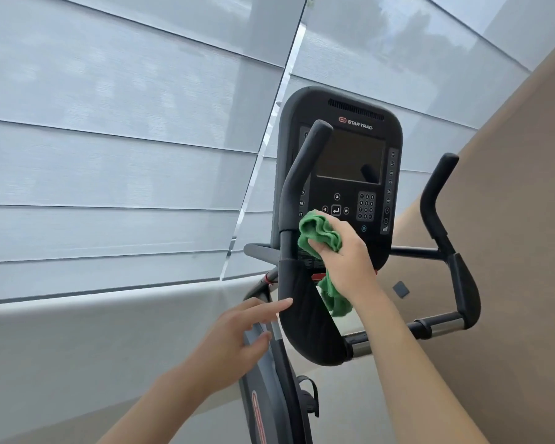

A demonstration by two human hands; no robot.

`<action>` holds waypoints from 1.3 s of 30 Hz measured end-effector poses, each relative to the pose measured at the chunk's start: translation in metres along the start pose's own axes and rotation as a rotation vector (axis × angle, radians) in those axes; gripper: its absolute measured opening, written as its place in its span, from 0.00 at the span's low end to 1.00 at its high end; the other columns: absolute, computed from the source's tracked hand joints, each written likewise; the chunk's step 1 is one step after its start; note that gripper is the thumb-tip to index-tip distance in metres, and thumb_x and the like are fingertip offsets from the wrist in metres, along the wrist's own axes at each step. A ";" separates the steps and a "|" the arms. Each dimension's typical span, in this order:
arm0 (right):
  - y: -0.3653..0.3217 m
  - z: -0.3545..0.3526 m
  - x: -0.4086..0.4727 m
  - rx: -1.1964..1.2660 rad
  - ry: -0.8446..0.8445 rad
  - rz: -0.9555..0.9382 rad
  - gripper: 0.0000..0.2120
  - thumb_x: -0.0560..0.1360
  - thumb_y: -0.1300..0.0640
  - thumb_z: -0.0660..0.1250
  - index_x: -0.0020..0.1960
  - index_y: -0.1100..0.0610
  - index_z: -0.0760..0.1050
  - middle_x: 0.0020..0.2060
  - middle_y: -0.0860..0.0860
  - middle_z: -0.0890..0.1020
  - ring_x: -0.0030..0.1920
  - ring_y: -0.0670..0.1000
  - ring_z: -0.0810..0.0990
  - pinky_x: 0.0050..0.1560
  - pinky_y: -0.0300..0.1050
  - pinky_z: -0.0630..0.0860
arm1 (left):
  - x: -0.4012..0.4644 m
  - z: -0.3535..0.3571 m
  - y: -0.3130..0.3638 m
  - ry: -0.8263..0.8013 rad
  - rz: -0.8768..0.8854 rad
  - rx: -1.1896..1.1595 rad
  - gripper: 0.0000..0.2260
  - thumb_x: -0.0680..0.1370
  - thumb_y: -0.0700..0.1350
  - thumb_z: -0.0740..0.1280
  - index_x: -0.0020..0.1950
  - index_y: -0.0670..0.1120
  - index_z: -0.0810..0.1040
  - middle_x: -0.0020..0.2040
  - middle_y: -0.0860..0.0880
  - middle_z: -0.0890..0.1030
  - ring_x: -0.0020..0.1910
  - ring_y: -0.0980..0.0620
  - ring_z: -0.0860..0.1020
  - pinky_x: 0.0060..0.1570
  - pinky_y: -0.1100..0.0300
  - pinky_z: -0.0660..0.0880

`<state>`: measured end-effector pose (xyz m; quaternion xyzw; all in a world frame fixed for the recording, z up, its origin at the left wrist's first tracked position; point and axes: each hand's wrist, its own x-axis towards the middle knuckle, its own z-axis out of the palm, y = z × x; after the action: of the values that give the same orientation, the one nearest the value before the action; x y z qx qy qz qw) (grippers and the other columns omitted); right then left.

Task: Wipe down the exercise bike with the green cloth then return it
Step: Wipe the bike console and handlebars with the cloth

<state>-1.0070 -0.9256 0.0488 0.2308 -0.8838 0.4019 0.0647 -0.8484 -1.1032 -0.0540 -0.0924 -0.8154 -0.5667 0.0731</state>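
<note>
Left hand [237, 328] touches handlebar [305, 318]; right hand [343, 254] presses green cloth [318, 233] against console [343, 174].

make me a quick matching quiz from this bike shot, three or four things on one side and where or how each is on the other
Things:
1. green cloth
2. left hand
3. screen
4. blinds

States:
A. dark, switched off
B. bunched in the right hand
C. covering the window behind the bike
D. open, fingertip at the left handlebar

Pairs: 1-B, 2-D, 3-A, 4-C
</note>
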 end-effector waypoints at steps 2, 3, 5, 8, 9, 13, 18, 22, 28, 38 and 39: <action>-0.006 -0.005 -0.001 -0.182 -0.016 -0.220 0.29 0.79 0.65 0.73 0.77 0.49 0.72 0.64 0.48 0.76 0.66 0.50 0.75 0.70 0.43 0.72 | -0.001 0.002 0.000 0.006 0.007 0.007 0.31 0.81 0.36 0.66 0.73 0.71 0.72 0.55 0.63 0.78 0.62 0.58 0.77 0.59 0.71 0.70; -0.013 -0.005 0.002 -0.284 -0.050 -0.325 0.32 0.77 0.66 0.73 0.78 0.50 0.71 0.67 0.50 0.73 0.68 0.52 0.73 0.71 0.48 0.72 | -0.001 0.002 0.000 0.008 0.008 0.011 0.31 0.81 0.36 0.66 0.73 0.70 0.72 0.55 0.62 0.79 0.62 0.57 0.77 0.60 0.70 0.70; -0.028 -0.002 0.008 -0.465 -0.148 -0.509 0.33 0.76 0.63 0.72 0.79 0.51 0.68 0.73 0.52 0.69 0.71 0.56 0.69 0.72 0.57 0.70 | -0.002 0.003 0.001 0.008 0.010 0.023 0.31 0.80 0.36 0.66 0.73 0.70 0.72 0.55 0.62 0.79 0.62 0.57 0.77 0.60 0.70 0.70; -0.035 0.010 0.014 -0.710 -0.424 -0.639 0.35 0.77 0.52 0.66 0.83 0.51 0.62 0.80 0.52 0.62 0.79 0.57 0.61 0.75 0.62 0.65 | -0.003 0.003 0.004 -0.001 0.003 0.055 0.31 0.80 0.38 0.65 0.73 0.70 0.71 0.54 0.62 0.78 0.61 0.58 0.77 0.59 0.70 0.69; -0.035 0.012 0.016 -0.762 -0.549 -0.625 0.37 0.76 0.48 0.63 0.84 0.50 0.58 0.82 0.50 0.59 0.82 0.56 0.56 0.78 0.61 0.60 | -0.003 0.003 0.004 -0.004 0.002 0.068 0.31 0.80 0.38 0.65 0.74 0.71 0.70 0.55 0.63 0.78 0.60 0.59 0.76 0.59 0.70 0.69; -0.039 -0.005 0.025 -0.872 -0.868 -0.596 0.47 0.73 0.54 0.64 0.86 0.49 0.43 0.86 0.45 0.47 0.85 0.50 0.40 0.84 0.58 0.44 | -0.009 0.001 0.004 -0.088 -0.017 0.133 0.36 0.81 0.41 0.65 0.77 0.76 0.58 0.59 0.66 0.75 0.63 0.61 0.73 0.64 0.60 0.72; -0.031 -0.020 0.041 -1.240 -0.771 -1.150 0.49 0.78 0.62 0.68 0.86 0.54 0.38 0.86 0.54 0.44 0.85 0.59 0.42 0.83 0.64 0.51 | -0.013 -0.001 0.007 -0.147 0.003 0.251 0.38 0.82 0.44 0.64 0.79 0.75 0.48 0.61 0.65 0.71 0.64 0.61 0.68 0.66 0.57 0.71; -0.028 0.004 0.058 -1.151 -0.864 -1.472 0.28 0.83 0.65 0.59 0.82 0.55 0.59 0.77 0.55 0.67 0.82 0.61 0.59 0.80 0.59 0.58 | -0.007 0.002 0.007 0.002 0.213 0.602 0.31 0.78 0.46 0.67 0.80 0.61 0.63 0.62 0.57 0.71 0.62 0.54 0.70 0.62 0.56 0.75; -0.044 0.026 0.094 -1.178 -1.155 -1.394 0.30 0.72 0.58 0.72 0.73 0.52 0.68 0.56 0.49 0.77 0.57 0.55 0.78 0.66 0.54 0.72 | 0.014 0.013 0.010 -0.087 0.567 0.809 0.26 0.80 0.54 0.69 0.78 0.54 0.68 0.78 0.51 0.68 0.82 0.47 0.60 0.81 0.48 0.60; -0.013 0.031 0.101 -0.885 -0.730 -1.620 0.11 0.82 0.65 0.62 0.62 0.59 0.79 0.46 0.54 0.78 0.41 0.58 0.75 0.52 0.56 0.76 | 0.043 -0.003 -0.006 -0.151 0.657 0.744 0.15 0.86 0.48 0.62 0.73 0.52 0.77 0.78 0.51 0.72 0.81 0.49 0.64 0.78 0.50 0.62; -0.009 0.029 0.097 -0.828 -0.654 -1.616 0.11 0.83 0.66 0.61 0.60 0.60 0.80 0.46 0.55 0.79 0.41 0.58 0.76 0.54 0.57 0.77 | 0.041 -0.002 -0.009 -0.150 0.644 0.715 0.16 0.86 0.47 0.63 0.74 0.52 0.76 0.79 0.52 0.71 0.82 0.50 0.61 0.79 0.50 0.62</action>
<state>-1.0869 -0.9870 0.0646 0.8289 -0.5042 -0.1916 0.1486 -0.8905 -1.1054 -0.0526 -0.3497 -0.8920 -0.1915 0.2132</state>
